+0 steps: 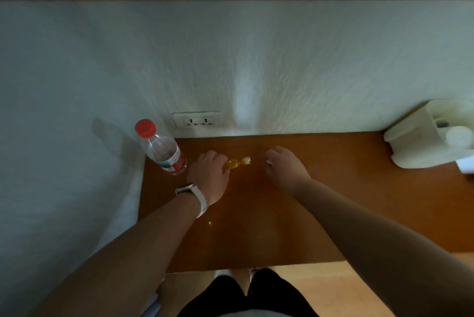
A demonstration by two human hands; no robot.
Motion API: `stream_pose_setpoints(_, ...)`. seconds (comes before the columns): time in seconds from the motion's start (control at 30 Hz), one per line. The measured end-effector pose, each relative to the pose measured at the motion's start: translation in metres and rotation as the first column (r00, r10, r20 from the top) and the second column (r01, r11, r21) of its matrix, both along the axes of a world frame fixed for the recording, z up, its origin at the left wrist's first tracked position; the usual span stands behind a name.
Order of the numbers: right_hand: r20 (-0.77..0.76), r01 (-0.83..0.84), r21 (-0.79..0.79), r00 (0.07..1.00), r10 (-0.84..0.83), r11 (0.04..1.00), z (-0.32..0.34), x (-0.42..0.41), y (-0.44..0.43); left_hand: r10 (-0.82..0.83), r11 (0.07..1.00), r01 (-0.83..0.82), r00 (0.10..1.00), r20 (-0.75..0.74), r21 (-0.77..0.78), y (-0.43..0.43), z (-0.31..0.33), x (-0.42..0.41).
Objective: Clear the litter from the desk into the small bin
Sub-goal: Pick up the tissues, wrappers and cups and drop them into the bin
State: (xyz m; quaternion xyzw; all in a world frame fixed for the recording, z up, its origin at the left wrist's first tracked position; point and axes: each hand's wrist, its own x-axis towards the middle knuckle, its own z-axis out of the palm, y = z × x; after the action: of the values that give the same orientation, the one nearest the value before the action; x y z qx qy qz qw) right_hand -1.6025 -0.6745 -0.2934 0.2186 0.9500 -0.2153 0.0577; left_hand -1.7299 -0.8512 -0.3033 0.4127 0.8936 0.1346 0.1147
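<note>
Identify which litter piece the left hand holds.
The yellow twisted wrapper, pinched by the left hand. The white scrap sits at the right hand; a tiny pale speck lies on the desk.

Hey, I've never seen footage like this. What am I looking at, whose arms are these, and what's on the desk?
No machine here: a person wears a camera on the head, so this one picture looks down at their own arms. The left hand pinches a yellow wrapper. The right hand is curled nearby; a white bit shows at its fingertips, but whether it is gripped is unclear. On the desk stand a bottle and, far right, a white bin.
</note>
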Motion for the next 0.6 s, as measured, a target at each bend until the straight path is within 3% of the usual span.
stream_pose_setpoints(0.23, -0.038, 0.175, 0.046, 0.984, -0.173, 0.984, 0.064, 0.056, -0.002, -0.059, 0.994, 0.050, 0.994, 0.092, 0.096, 0.009, 0.058, 0.021)
stream_pose_setpoints(0.6, -0.205, 0.437, 0.113, 0.889, -0.410, 0.892, 0.128, 0.158, -0.001, -0.320, 0.922, 0.258, 0.928, 0.192, 0.289, 0.065, 0.114, 0.088)
